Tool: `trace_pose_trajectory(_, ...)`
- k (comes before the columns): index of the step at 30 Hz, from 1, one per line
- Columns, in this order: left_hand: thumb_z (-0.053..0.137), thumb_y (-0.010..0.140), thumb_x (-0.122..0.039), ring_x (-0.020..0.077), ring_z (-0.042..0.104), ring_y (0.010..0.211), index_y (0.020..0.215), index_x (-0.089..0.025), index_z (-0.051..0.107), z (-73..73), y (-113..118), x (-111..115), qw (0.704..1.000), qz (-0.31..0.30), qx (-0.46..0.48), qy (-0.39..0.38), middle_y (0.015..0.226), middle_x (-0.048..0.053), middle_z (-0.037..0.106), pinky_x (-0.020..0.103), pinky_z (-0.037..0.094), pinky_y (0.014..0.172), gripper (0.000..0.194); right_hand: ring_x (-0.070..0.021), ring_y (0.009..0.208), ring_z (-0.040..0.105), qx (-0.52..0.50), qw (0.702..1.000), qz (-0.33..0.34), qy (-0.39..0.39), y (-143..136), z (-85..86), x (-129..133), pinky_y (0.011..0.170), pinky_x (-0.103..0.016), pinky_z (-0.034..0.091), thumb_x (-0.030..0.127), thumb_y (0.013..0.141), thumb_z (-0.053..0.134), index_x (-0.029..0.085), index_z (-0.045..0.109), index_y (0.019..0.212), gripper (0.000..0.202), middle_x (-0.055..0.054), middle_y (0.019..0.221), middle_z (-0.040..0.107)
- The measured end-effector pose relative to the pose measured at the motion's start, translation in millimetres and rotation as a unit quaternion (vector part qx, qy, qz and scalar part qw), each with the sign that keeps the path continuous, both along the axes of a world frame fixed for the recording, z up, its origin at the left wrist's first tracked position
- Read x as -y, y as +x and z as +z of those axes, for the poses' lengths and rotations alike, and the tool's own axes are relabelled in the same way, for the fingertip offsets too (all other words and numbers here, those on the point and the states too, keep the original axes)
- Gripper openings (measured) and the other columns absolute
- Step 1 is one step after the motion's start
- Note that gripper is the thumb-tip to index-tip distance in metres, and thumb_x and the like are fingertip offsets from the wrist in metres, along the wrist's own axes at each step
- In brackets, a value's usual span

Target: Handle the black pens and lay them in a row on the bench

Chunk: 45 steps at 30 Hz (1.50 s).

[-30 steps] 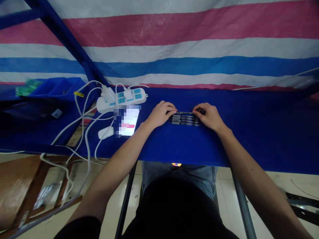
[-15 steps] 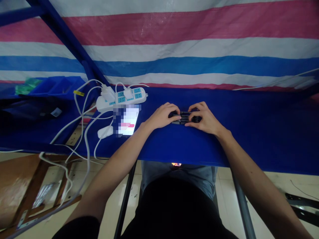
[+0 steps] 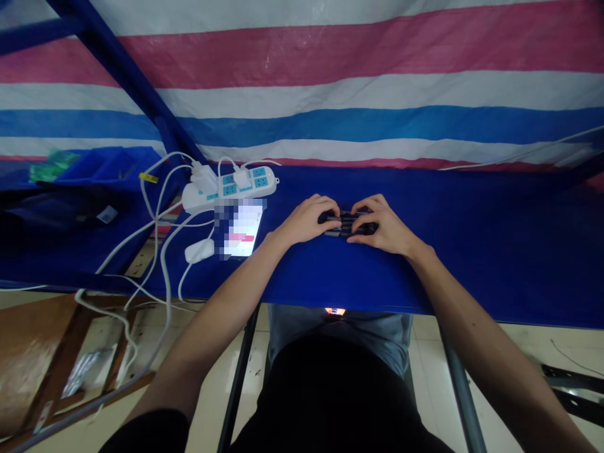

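Note:
Several dark, slim pen-like sticks (image 3: 346,224) lie side by side on the blue tabletop (image 3: 330,277), pointing left to right. My left hand (image 3: 317,219) is closed round their left end, thumb at the near side and fingers at the far side. Round their right part my right hand (image 3: 377,225) is curled, its thumb and fingers gripping them. The fingers of both hands hide the ends of the sticks.
Left of my hands lies a lit phone (image 3: 245,229), partly pixelated. Behind it sits a white power strip (image 3: 255,182) with plugs and tangled white cables. A white adapter (image 3: 199,251) is beside the phone. Blue bins (image 3: 111,165) stand at the far left.
My right hand has shifted very slightly left along the dark sticks. My left hand has hardly moved.

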<state>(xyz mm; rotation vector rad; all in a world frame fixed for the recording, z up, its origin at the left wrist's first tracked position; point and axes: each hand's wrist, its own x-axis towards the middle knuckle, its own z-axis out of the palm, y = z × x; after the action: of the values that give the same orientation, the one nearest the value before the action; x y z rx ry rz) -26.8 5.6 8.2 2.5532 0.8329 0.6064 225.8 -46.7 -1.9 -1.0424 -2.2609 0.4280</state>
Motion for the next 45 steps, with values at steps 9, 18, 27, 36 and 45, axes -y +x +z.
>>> trace_pose_trajectory(9, 0.066, 0.099, -0.036, 0.0247, 0.063, 0.116, 0.117, -0.026, 0.068, 3.8, 0, 3, 1.0, 0.013, 0.024, 0.004, 0.121, 0.006, 0.071, 0.044, 0.049, 0.102, 0.021, -0.0334, 0.123, 0.048, -0.007, 1.0, -0.003, 0.015, -7, 6.4, 5, 0.106, -0.059, 0.043, 0.042, 0.085, 0.081, 0.029, 0.08, 0.081, 0.013, -0.005, 0.133, 0.065)
trace_pose_trajectory(18, 0.068, 0.098, -0.034, 0.0207, 0.069, 0.097, 0.105, -0.026, 0.075, 9.1, 1, 5, 0.988, 0.048, 0.143, 0.043, 0.102, 0.003, 0.078, 0.04, 0.054, 0.092, 0.013, -0.0274, 0.094, 0.064, -0.06, 0.987, -0.131, 0.072, 2, 5.7, 1, 0.091, -0.048, 0.05, 0.041, 0.097, 0.063, 0.025, 0.071, 0.092, 0.018, -0.007, 0.1, 0.074)
trace_pose_trajectory(27, 0.057, 0.103, -0.035, 0.0222, 0.067, 0.094, 0.098, -0.023, 0.071, 5.4, 2, 6, 0.988, 0.089, 0.108, 0.069, 0.095, 0.005, 0.074, 0.041, 0.051, 0.089, 0.02, -0.0276, 0.093, 0.066, -0.016, 0.986, -0.141, 0.088, -12, 2.3, 3, 0.087, -0.045, 0.054, 0.026, 0.103, 0.042, 0.023, 0.073, 0.111, 0.032, -0.011, 0.099, 0.072)
trace_pose_trajectory(36, 0.04, 0.108, -0.035, 0.0218, 0.063, 0.082, 0.084, -0.022, 0.062, 5.8, 4, 8, 0.99, 0.094, 0.07, 0.082, 0.081, 0.004, 0.066, 0.038, 0.047, 0.08, 0.035, -0.0262, 0.093, 0.07, -0.057, 0.982, -0.14, 0.115, -17, 3.4, 8, 0.086, -0.046, 0.059, 0.025, 0.103, 0.043, 0.026, 0.077, 0.109, 0.034, -0.009, 0.102, 0.076)
trace_pose_trajectory(45, 0.053, 0.105, -0.041, 0.019, 0.07, 0.089, 0.119, -0.026, 0.063, 6.3, 5, 10, 0.991, 0.089, 0.096, 0.003, 0.099, 0.002, 0.074, 0.032, 0.051, 0.08, 0.023, -0.029, 0.102, 0.065, -0.031, 0.983, -0.141, 0.117, -15, 3.1, 4, 0.09, -0.048, 0.056, 0.029, 0.104, 0.046, 0.024, 0.073, 0.122, 0.032, -0.013, 0.108, 0.071)
